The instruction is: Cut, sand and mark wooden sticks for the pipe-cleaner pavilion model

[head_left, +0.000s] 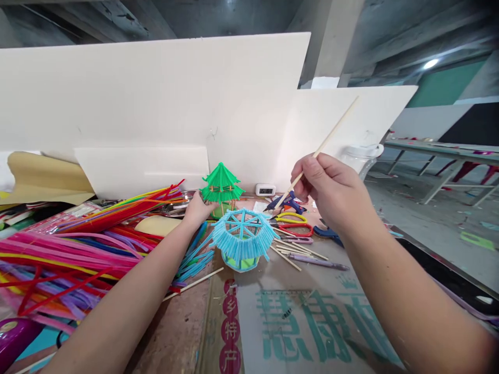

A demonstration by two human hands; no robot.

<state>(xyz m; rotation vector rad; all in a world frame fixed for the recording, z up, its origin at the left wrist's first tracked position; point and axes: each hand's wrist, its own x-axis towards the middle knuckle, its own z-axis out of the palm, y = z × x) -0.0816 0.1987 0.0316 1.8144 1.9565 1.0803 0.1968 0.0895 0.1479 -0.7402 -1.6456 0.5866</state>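
a thin, pale wooden stick [331,132], round and smooth, is pinched between the fingers of the right hand [331,189], which is closed around its lower part; the stick is held raised and slanted, its long end pointing up and to the right. the left hand [198,210] is stretched forward to the base of a small green pavilion [221,187], and is seen touching it; whether the fingers are closed on it cannot be told, since they are hidden behind the hand. the pavilion is made of fuzzy green pipe cleaner, with a tiered, ribbed conical roof carried on light wooden posts. just in front of it, one light blue roof frame [244,235] is seen, also of fuzzy pipe cleaner, dome-shaped with spokes meeting at a hub and a fringe hanging round its rim, resting on a small yellow-green base.

on the left, a large loose heap of pipe cleaners [78,244] is spread out, soft and bristly, in pink, red, purple, yellow and blue; too many to be counted. several more bare wooden sticks [290,249] are laid to the right of the blue frame. one blue glue gun [288,201] and two pairs of scissors [294,223], one with yellow loops and one with red, are lying behind them. everything is set on flat printed cardboard [312,322], with white foam boards [156,93] standing behind.
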